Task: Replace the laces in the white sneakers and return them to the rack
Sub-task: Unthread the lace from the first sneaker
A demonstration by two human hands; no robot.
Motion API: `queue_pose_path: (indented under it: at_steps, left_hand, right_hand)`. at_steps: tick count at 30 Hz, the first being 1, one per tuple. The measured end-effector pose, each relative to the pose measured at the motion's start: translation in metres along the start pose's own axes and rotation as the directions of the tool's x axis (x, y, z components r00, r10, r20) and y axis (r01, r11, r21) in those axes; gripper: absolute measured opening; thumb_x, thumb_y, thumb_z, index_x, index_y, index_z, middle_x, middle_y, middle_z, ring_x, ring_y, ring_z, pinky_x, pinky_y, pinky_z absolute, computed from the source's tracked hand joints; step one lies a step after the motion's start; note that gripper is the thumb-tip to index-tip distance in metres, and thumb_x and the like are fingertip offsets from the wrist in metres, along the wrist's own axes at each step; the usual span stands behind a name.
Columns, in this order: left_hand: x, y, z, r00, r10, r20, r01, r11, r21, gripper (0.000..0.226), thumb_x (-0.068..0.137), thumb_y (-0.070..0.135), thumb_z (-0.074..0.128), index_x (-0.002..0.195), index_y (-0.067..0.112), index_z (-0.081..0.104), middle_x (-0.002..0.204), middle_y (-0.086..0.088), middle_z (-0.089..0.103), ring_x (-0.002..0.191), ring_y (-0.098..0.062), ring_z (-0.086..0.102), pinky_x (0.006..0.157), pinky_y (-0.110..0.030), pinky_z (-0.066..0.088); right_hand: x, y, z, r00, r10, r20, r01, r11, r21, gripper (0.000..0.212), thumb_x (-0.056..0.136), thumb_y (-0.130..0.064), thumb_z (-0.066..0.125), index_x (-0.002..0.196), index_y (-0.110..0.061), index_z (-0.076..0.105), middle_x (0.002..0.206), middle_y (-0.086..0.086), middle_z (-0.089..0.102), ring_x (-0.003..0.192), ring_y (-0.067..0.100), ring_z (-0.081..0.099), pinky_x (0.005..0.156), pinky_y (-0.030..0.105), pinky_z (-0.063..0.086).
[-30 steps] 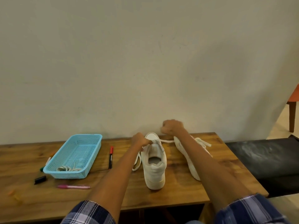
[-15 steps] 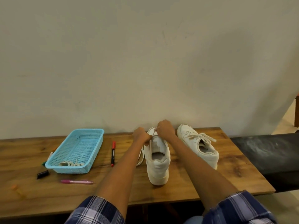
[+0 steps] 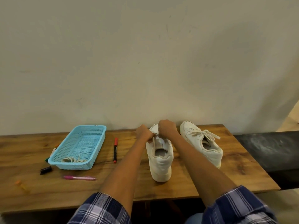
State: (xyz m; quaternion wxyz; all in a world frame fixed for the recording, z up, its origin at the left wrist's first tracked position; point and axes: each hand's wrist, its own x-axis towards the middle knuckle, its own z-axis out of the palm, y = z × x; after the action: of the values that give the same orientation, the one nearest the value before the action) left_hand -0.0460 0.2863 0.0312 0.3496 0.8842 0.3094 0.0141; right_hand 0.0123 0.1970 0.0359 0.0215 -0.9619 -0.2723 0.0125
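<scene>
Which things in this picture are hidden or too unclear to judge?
Head view only:
- Lace and eyelets of the middle sneaker: covered by the left hand and right hand.
- Rack: outside the frame.
- Small orange bits on the table: blurred.

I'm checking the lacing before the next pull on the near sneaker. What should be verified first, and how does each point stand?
1. Both hands on the lace: left hand and right hand are curled at the near sneaker's eyelets: ok.
2. Sneaker flat on the table: ok.
3. Lace threaded in the right eyelet: hidden by fingers, cannot tell.
4. Other sneaker laced and tied: ok.
5. Old laces in the blue basket, out of the way: ok.
</scene>
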Motion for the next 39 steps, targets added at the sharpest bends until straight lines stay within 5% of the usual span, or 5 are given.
queue_pose_path:
  at_steps: [11, 17, 23, 34, 39]
  left_hand:
    - [-0.001, -0.003, -0.002, 0.999, -0.023, 0.03, 0.023, 0.999, -0.028, 0.029, 0.079, 0.024, 0.07, 0.062, 0.012, 0.05, 0.054, 0.001, 0.055, 0.073, -0.016, 0.066, 0.063, -0.024, 0.047]
    - [0.002, -0.005, 0.0, 0.999, -0.03, 0.024, 0.031, 0.999, -0.035, 0.03, 0.082, 0.022, 0.069, 0.061, 0.011, 0.05, 0.06, -0.002, 0.066, 0.067, -0.016, 0.067, 0.06, -0.023, 0.049]
    - [0.002, -0.005, 0.0, 0.999, -0.029, 0.018, 0.03, 0.999, -0.031, 0.032, 0.083, 0.022, 0.068, 0.059, 0.01, 0.05, 0.072, -0.005, 0.067, 0.077, -0.018, 0.069, 0.059, -0.024, 0.049]
    - [0.008, -0.008, 0.002, 0.999, -0.024, 0.046, 0.023, 1.0, 0.007, 0.033, 0.083, 0.021, 0.067, 0.056, 0.012, 0.05, 0.022, 0.008, 0.041, 0.045, -0.005, 0.052, 0.056, -0.019, 0.042]
    - [0.005, -0.008, 0.001, 0.999, -0.034, 0.037, 0.034, 0.999, -0.01, 0.033, 0.083, 0.023, 0.068, 0.057, 0.012, 0.05, 0.025, 0.007, 0.044, 0.034, -0.003, 0.05, 0.043, -0.016, 0.034]
  right_hand:
    - [0.001, 0.037, -0.037, 0.802, 0.546, 0.242, 0.09, -0.511, 0.855, 0.025, 0.099, -0.012, 0.036, 0.075, -0.011, 0.043, 0.066, 0.004, 0.051, 0.045, 0.012, 0.047, 0.032, 0.016, 0.028]
    - [0.003, 0.017, -0.023, 0.988, 0.118, -0.101, -0.051, 0.86, 0.508, 0.035, 0.084, -0.028, 0.064, 0.113, -0.011, 0.057, 0.105, 0.003, 0.061, 0.096, 0.02, 0.059, 0.078, 0.03, 0.045]
    - [-0.004, -0.005, 0.002, 0.996, 0.024, -0.092, -0.02, 0.999, 0.042, 0.02, 0.095, -0.017, 0.052, 0.111, -0.006, 0.058, 0.113, 0.009, 0.063, 0.104, 0.024, 0.06, 0.078, 0.028, 0.044]
    - [0.003, 0.019, -0.052, 0.873, 0.448, 0.192, 0.075, -0.513, 0.855, 0.023, 0.091, -0.004, 0.036, 0.071, -0.014, 0.038, 0.065, 0.002, 0.045, 0.045, 0.011, 0.036, 0.036, 0.019, 0.025]
    - [0.01, 0.012, -0.016, 0.996, 0.061, -0.067, -0.022, 0.88, 0.475, 0.03, 0.081, -0.032, 0.066, 0.102, -0.013, 0.057, 0.099, 0.001, 0.061, 0.086, 0.017, 0.056, 0.074, 0.031, 0.044]
